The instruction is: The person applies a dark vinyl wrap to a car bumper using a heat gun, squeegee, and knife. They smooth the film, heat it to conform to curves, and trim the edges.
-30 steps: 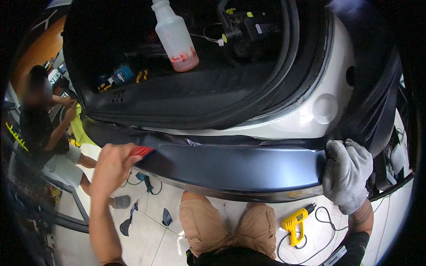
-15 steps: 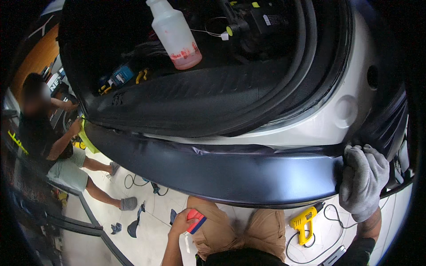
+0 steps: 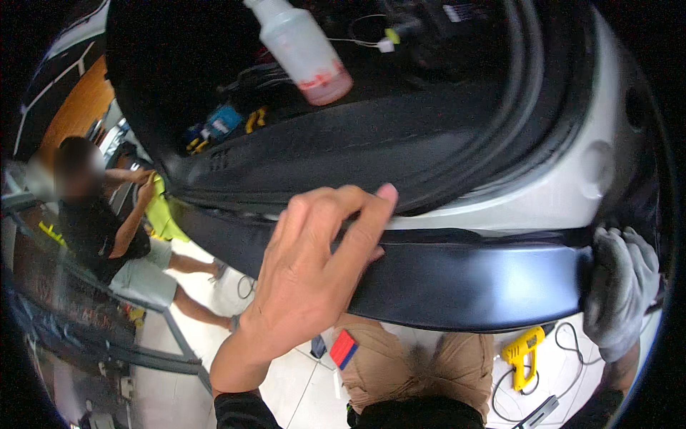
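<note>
My bare left hand (image 3: 311, 268) is raised in front of the dark blue-black bumper (image 3: 471, 282), its fingers bent but apart and nothing seen in them. Along the bumper's upper edge runs a wrinkled strip of dark film (image 3: 436, 234). In a grey glove, my right hand (image 3: 620, 293) is closed at the bumper's right end, beside more dark film; its fingertips are hidden, so what it grips cannot be made out. A red and blue squeegee (image 3: 344, 349) rests by my left thigh, out of the hand.
A yellow heat gun (image 3: 524, 357) with a black cord lies on the tiled floor below the bumper. Inside the dark trunk is a spray bottle (image 3: 307, 57) with a little pink liquid. At the left a person (image 3: 107, 214) holds a yellow-green cloth (image 3: 163, 214).
My left hand has let go of the squeegee and come up in front of the bumper. The view has shifted, and my gloved hand stays at the bumper's right end.
</note>
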Motion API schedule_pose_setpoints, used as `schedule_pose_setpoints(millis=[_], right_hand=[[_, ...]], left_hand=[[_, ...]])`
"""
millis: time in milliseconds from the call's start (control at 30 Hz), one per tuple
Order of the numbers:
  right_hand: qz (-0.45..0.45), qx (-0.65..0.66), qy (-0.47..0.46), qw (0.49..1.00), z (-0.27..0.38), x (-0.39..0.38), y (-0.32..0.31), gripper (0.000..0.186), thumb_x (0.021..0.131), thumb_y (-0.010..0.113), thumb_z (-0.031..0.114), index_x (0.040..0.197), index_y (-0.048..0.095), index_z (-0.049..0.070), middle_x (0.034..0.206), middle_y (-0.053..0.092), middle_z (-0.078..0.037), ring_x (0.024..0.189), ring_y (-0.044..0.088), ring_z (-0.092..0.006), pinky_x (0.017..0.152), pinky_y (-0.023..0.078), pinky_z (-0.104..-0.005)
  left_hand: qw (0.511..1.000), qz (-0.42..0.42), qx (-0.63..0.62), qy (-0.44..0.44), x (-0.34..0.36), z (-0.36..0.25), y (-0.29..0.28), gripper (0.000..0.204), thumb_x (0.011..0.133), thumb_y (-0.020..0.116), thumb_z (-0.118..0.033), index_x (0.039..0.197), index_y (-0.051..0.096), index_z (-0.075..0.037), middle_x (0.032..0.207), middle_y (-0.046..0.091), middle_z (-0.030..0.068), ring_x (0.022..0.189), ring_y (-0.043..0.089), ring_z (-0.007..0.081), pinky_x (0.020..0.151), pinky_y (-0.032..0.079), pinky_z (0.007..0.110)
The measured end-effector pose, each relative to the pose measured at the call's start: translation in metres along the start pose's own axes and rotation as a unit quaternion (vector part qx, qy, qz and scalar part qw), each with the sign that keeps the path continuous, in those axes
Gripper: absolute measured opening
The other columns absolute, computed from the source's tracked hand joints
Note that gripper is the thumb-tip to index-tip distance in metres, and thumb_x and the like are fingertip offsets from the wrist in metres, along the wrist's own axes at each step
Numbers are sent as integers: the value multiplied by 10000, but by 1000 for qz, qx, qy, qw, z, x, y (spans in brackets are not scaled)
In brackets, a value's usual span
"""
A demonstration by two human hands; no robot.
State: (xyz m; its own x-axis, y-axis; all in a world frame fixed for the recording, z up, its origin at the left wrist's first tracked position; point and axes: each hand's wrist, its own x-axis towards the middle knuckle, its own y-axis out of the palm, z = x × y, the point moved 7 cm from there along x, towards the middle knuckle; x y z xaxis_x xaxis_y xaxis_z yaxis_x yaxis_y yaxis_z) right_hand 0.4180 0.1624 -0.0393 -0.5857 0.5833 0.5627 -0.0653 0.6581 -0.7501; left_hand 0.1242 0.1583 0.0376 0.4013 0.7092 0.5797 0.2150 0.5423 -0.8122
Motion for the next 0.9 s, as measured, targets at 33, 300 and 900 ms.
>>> schedule_pose_setpoints(millis=[33, 300, 900], right_hand=[[-18, 21, -8, 1000, 6, 14, -5, 431, 748, 605, 16, 1170, 571, -64, 1053, 656, -177, 968, 610, -317, 967, 441, -456], [-2, 32, -14, 999, 5, 18, -10, 409, 726, 569, -32, 1134, 574, -68, 1034, 684, -191, 947, 661, -317, 984, 441, -470], [11, 41, -42, 998, 4, 11, -2, 464, 736, 603, 18, 1175, 549, -121, 1035, 674, -243, 910, 663, -348, 928, 471, -523]], left_hand=[[999, -14, 18, 44, 0, -3, 3, 563, 607, 779, 4, 1157, 699, -83, 1002, 626, 83, 903, 579, 281, 801, 479, 387], [977, 81, 119, 154, 15, -33, 13, 362, 718, 628, -99, 1059, 679, 10, 935, 597, 109, 808, 573, 221, 643, 476, 302], [952, 296, 34, 70, 16, -5, 15, 166, 825, 597, 43, 981, 541, 28, 722, 603, 188, 697, 634, 351, 693, 505, 425]])
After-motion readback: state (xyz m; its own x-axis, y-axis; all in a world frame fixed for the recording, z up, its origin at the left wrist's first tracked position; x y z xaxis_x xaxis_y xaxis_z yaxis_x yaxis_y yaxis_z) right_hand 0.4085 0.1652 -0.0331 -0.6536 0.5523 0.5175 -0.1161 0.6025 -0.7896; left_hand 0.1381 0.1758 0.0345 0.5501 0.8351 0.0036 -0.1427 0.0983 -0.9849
